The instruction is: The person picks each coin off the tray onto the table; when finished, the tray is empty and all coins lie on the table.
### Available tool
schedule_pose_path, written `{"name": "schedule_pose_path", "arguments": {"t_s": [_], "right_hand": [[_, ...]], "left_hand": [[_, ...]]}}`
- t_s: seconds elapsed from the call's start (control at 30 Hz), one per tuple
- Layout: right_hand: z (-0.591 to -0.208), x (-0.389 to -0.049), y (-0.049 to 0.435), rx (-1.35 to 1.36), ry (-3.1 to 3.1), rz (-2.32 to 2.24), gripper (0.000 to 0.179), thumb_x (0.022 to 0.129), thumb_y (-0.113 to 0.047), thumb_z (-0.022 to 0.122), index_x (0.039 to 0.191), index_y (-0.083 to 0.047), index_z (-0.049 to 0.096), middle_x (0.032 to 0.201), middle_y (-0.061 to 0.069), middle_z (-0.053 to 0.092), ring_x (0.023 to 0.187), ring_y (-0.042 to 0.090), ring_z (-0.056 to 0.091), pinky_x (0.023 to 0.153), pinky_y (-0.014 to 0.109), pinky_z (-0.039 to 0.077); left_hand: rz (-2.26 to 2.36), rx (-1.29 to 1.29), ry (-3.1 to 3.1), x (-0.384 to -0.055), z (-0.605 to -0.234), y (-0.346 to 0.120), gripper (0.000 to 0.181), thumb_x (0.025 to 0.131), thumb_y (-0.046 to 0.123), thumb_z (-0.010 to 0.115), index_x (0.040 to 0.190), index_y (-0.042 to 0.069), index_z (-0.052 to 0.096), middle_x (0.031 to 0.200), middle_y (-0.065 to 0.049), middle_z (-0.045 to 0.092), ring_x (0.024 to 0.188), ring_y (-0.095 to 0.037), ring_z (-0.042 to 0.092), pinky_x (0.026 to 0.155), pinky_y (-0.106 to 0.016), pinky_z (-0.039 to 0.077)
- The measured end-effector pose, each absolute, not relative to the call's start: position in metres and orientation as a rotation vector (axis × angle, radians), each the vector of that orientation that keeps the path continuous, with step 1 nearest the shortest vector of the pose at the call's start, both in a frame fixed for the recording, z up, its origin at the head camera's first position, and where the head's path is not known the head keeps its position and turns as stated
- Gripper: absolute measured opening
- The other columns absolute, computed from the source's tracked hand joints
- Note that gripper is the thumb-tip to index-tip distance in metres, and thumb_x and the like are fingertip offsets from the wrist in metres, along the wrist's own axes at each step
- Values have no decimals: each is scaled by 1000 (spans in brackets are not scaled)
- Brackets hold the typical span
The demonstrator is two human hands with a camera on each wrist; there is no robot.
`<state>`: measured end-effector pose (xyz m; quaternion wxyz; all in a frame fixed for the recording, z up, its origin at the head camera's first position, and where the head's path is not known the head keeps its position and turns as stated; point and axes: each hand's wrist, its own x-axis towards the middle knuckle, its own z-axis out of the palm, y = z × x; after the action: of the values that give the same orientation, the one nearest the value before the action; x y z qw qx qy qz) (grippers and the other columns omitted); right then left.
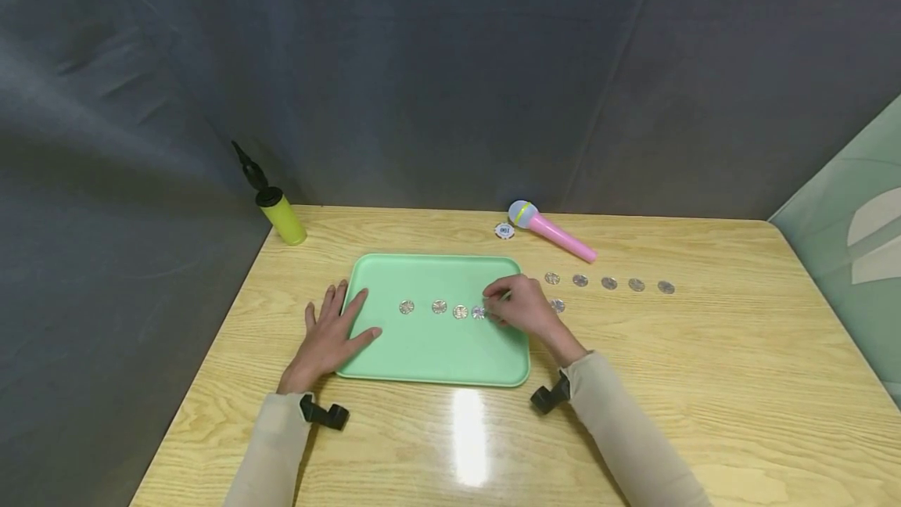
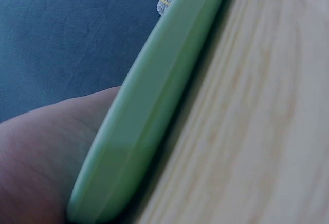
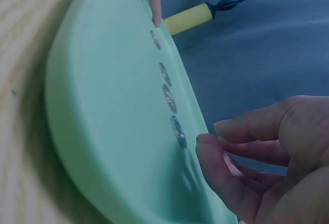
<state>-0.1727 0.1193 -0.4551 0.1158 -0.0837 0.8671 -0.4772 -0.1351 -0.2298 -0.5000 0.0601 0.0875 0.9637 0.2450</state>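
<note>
The green tray (image 1: 429,352) lay lengthwise left to right, its coins (image 1: 439,307) lined likewise; the left hand (image 1: 334,336) splayed over one end, the right hand (image 1: 521,305) curled, grip uncertain.

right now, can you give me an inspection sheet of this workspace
surface: wooden table, bright glare at the near side
job's things: green tray holding four silver discs; right of it, five more in a row plus one beside the right hand
clutter: pink toy microphone, chip marked 100, yellow-green pump
hands: left hand spread at the tray's left edge; right hand bent-fingered beside the rightmost tray disc, grip unclear
cables: nothing seen
surroundings: dark fabric behind and left, green panel right
</note>
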Motion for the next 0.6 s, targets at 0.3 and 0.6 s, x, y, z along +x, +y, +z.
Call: {"name": "schedule_pose_path", "arguments": {"t_s": [0.3,0.6], "right_hand": [[-466,-170,110,-272,2569,-1349,20,85,-5,74,104,2,75,91,15,73,53,10,62,50,26,55],[-476,-169,103,-323,2693,-1271,28,80,-6,80,107,-3,76,101,13,74,68,11,65,62,25,55]], "left_hand": [[745,269,2921,-135,-500,-230,81,95,52,59,160,15,26,169,-22,3,157,-44,-4,116,-74,-8],[750,273,2921,-135,-502,-231,82,96,51,59,160,16,25,169,-21,2,157,-44,-4,116,-74,-8]]}}
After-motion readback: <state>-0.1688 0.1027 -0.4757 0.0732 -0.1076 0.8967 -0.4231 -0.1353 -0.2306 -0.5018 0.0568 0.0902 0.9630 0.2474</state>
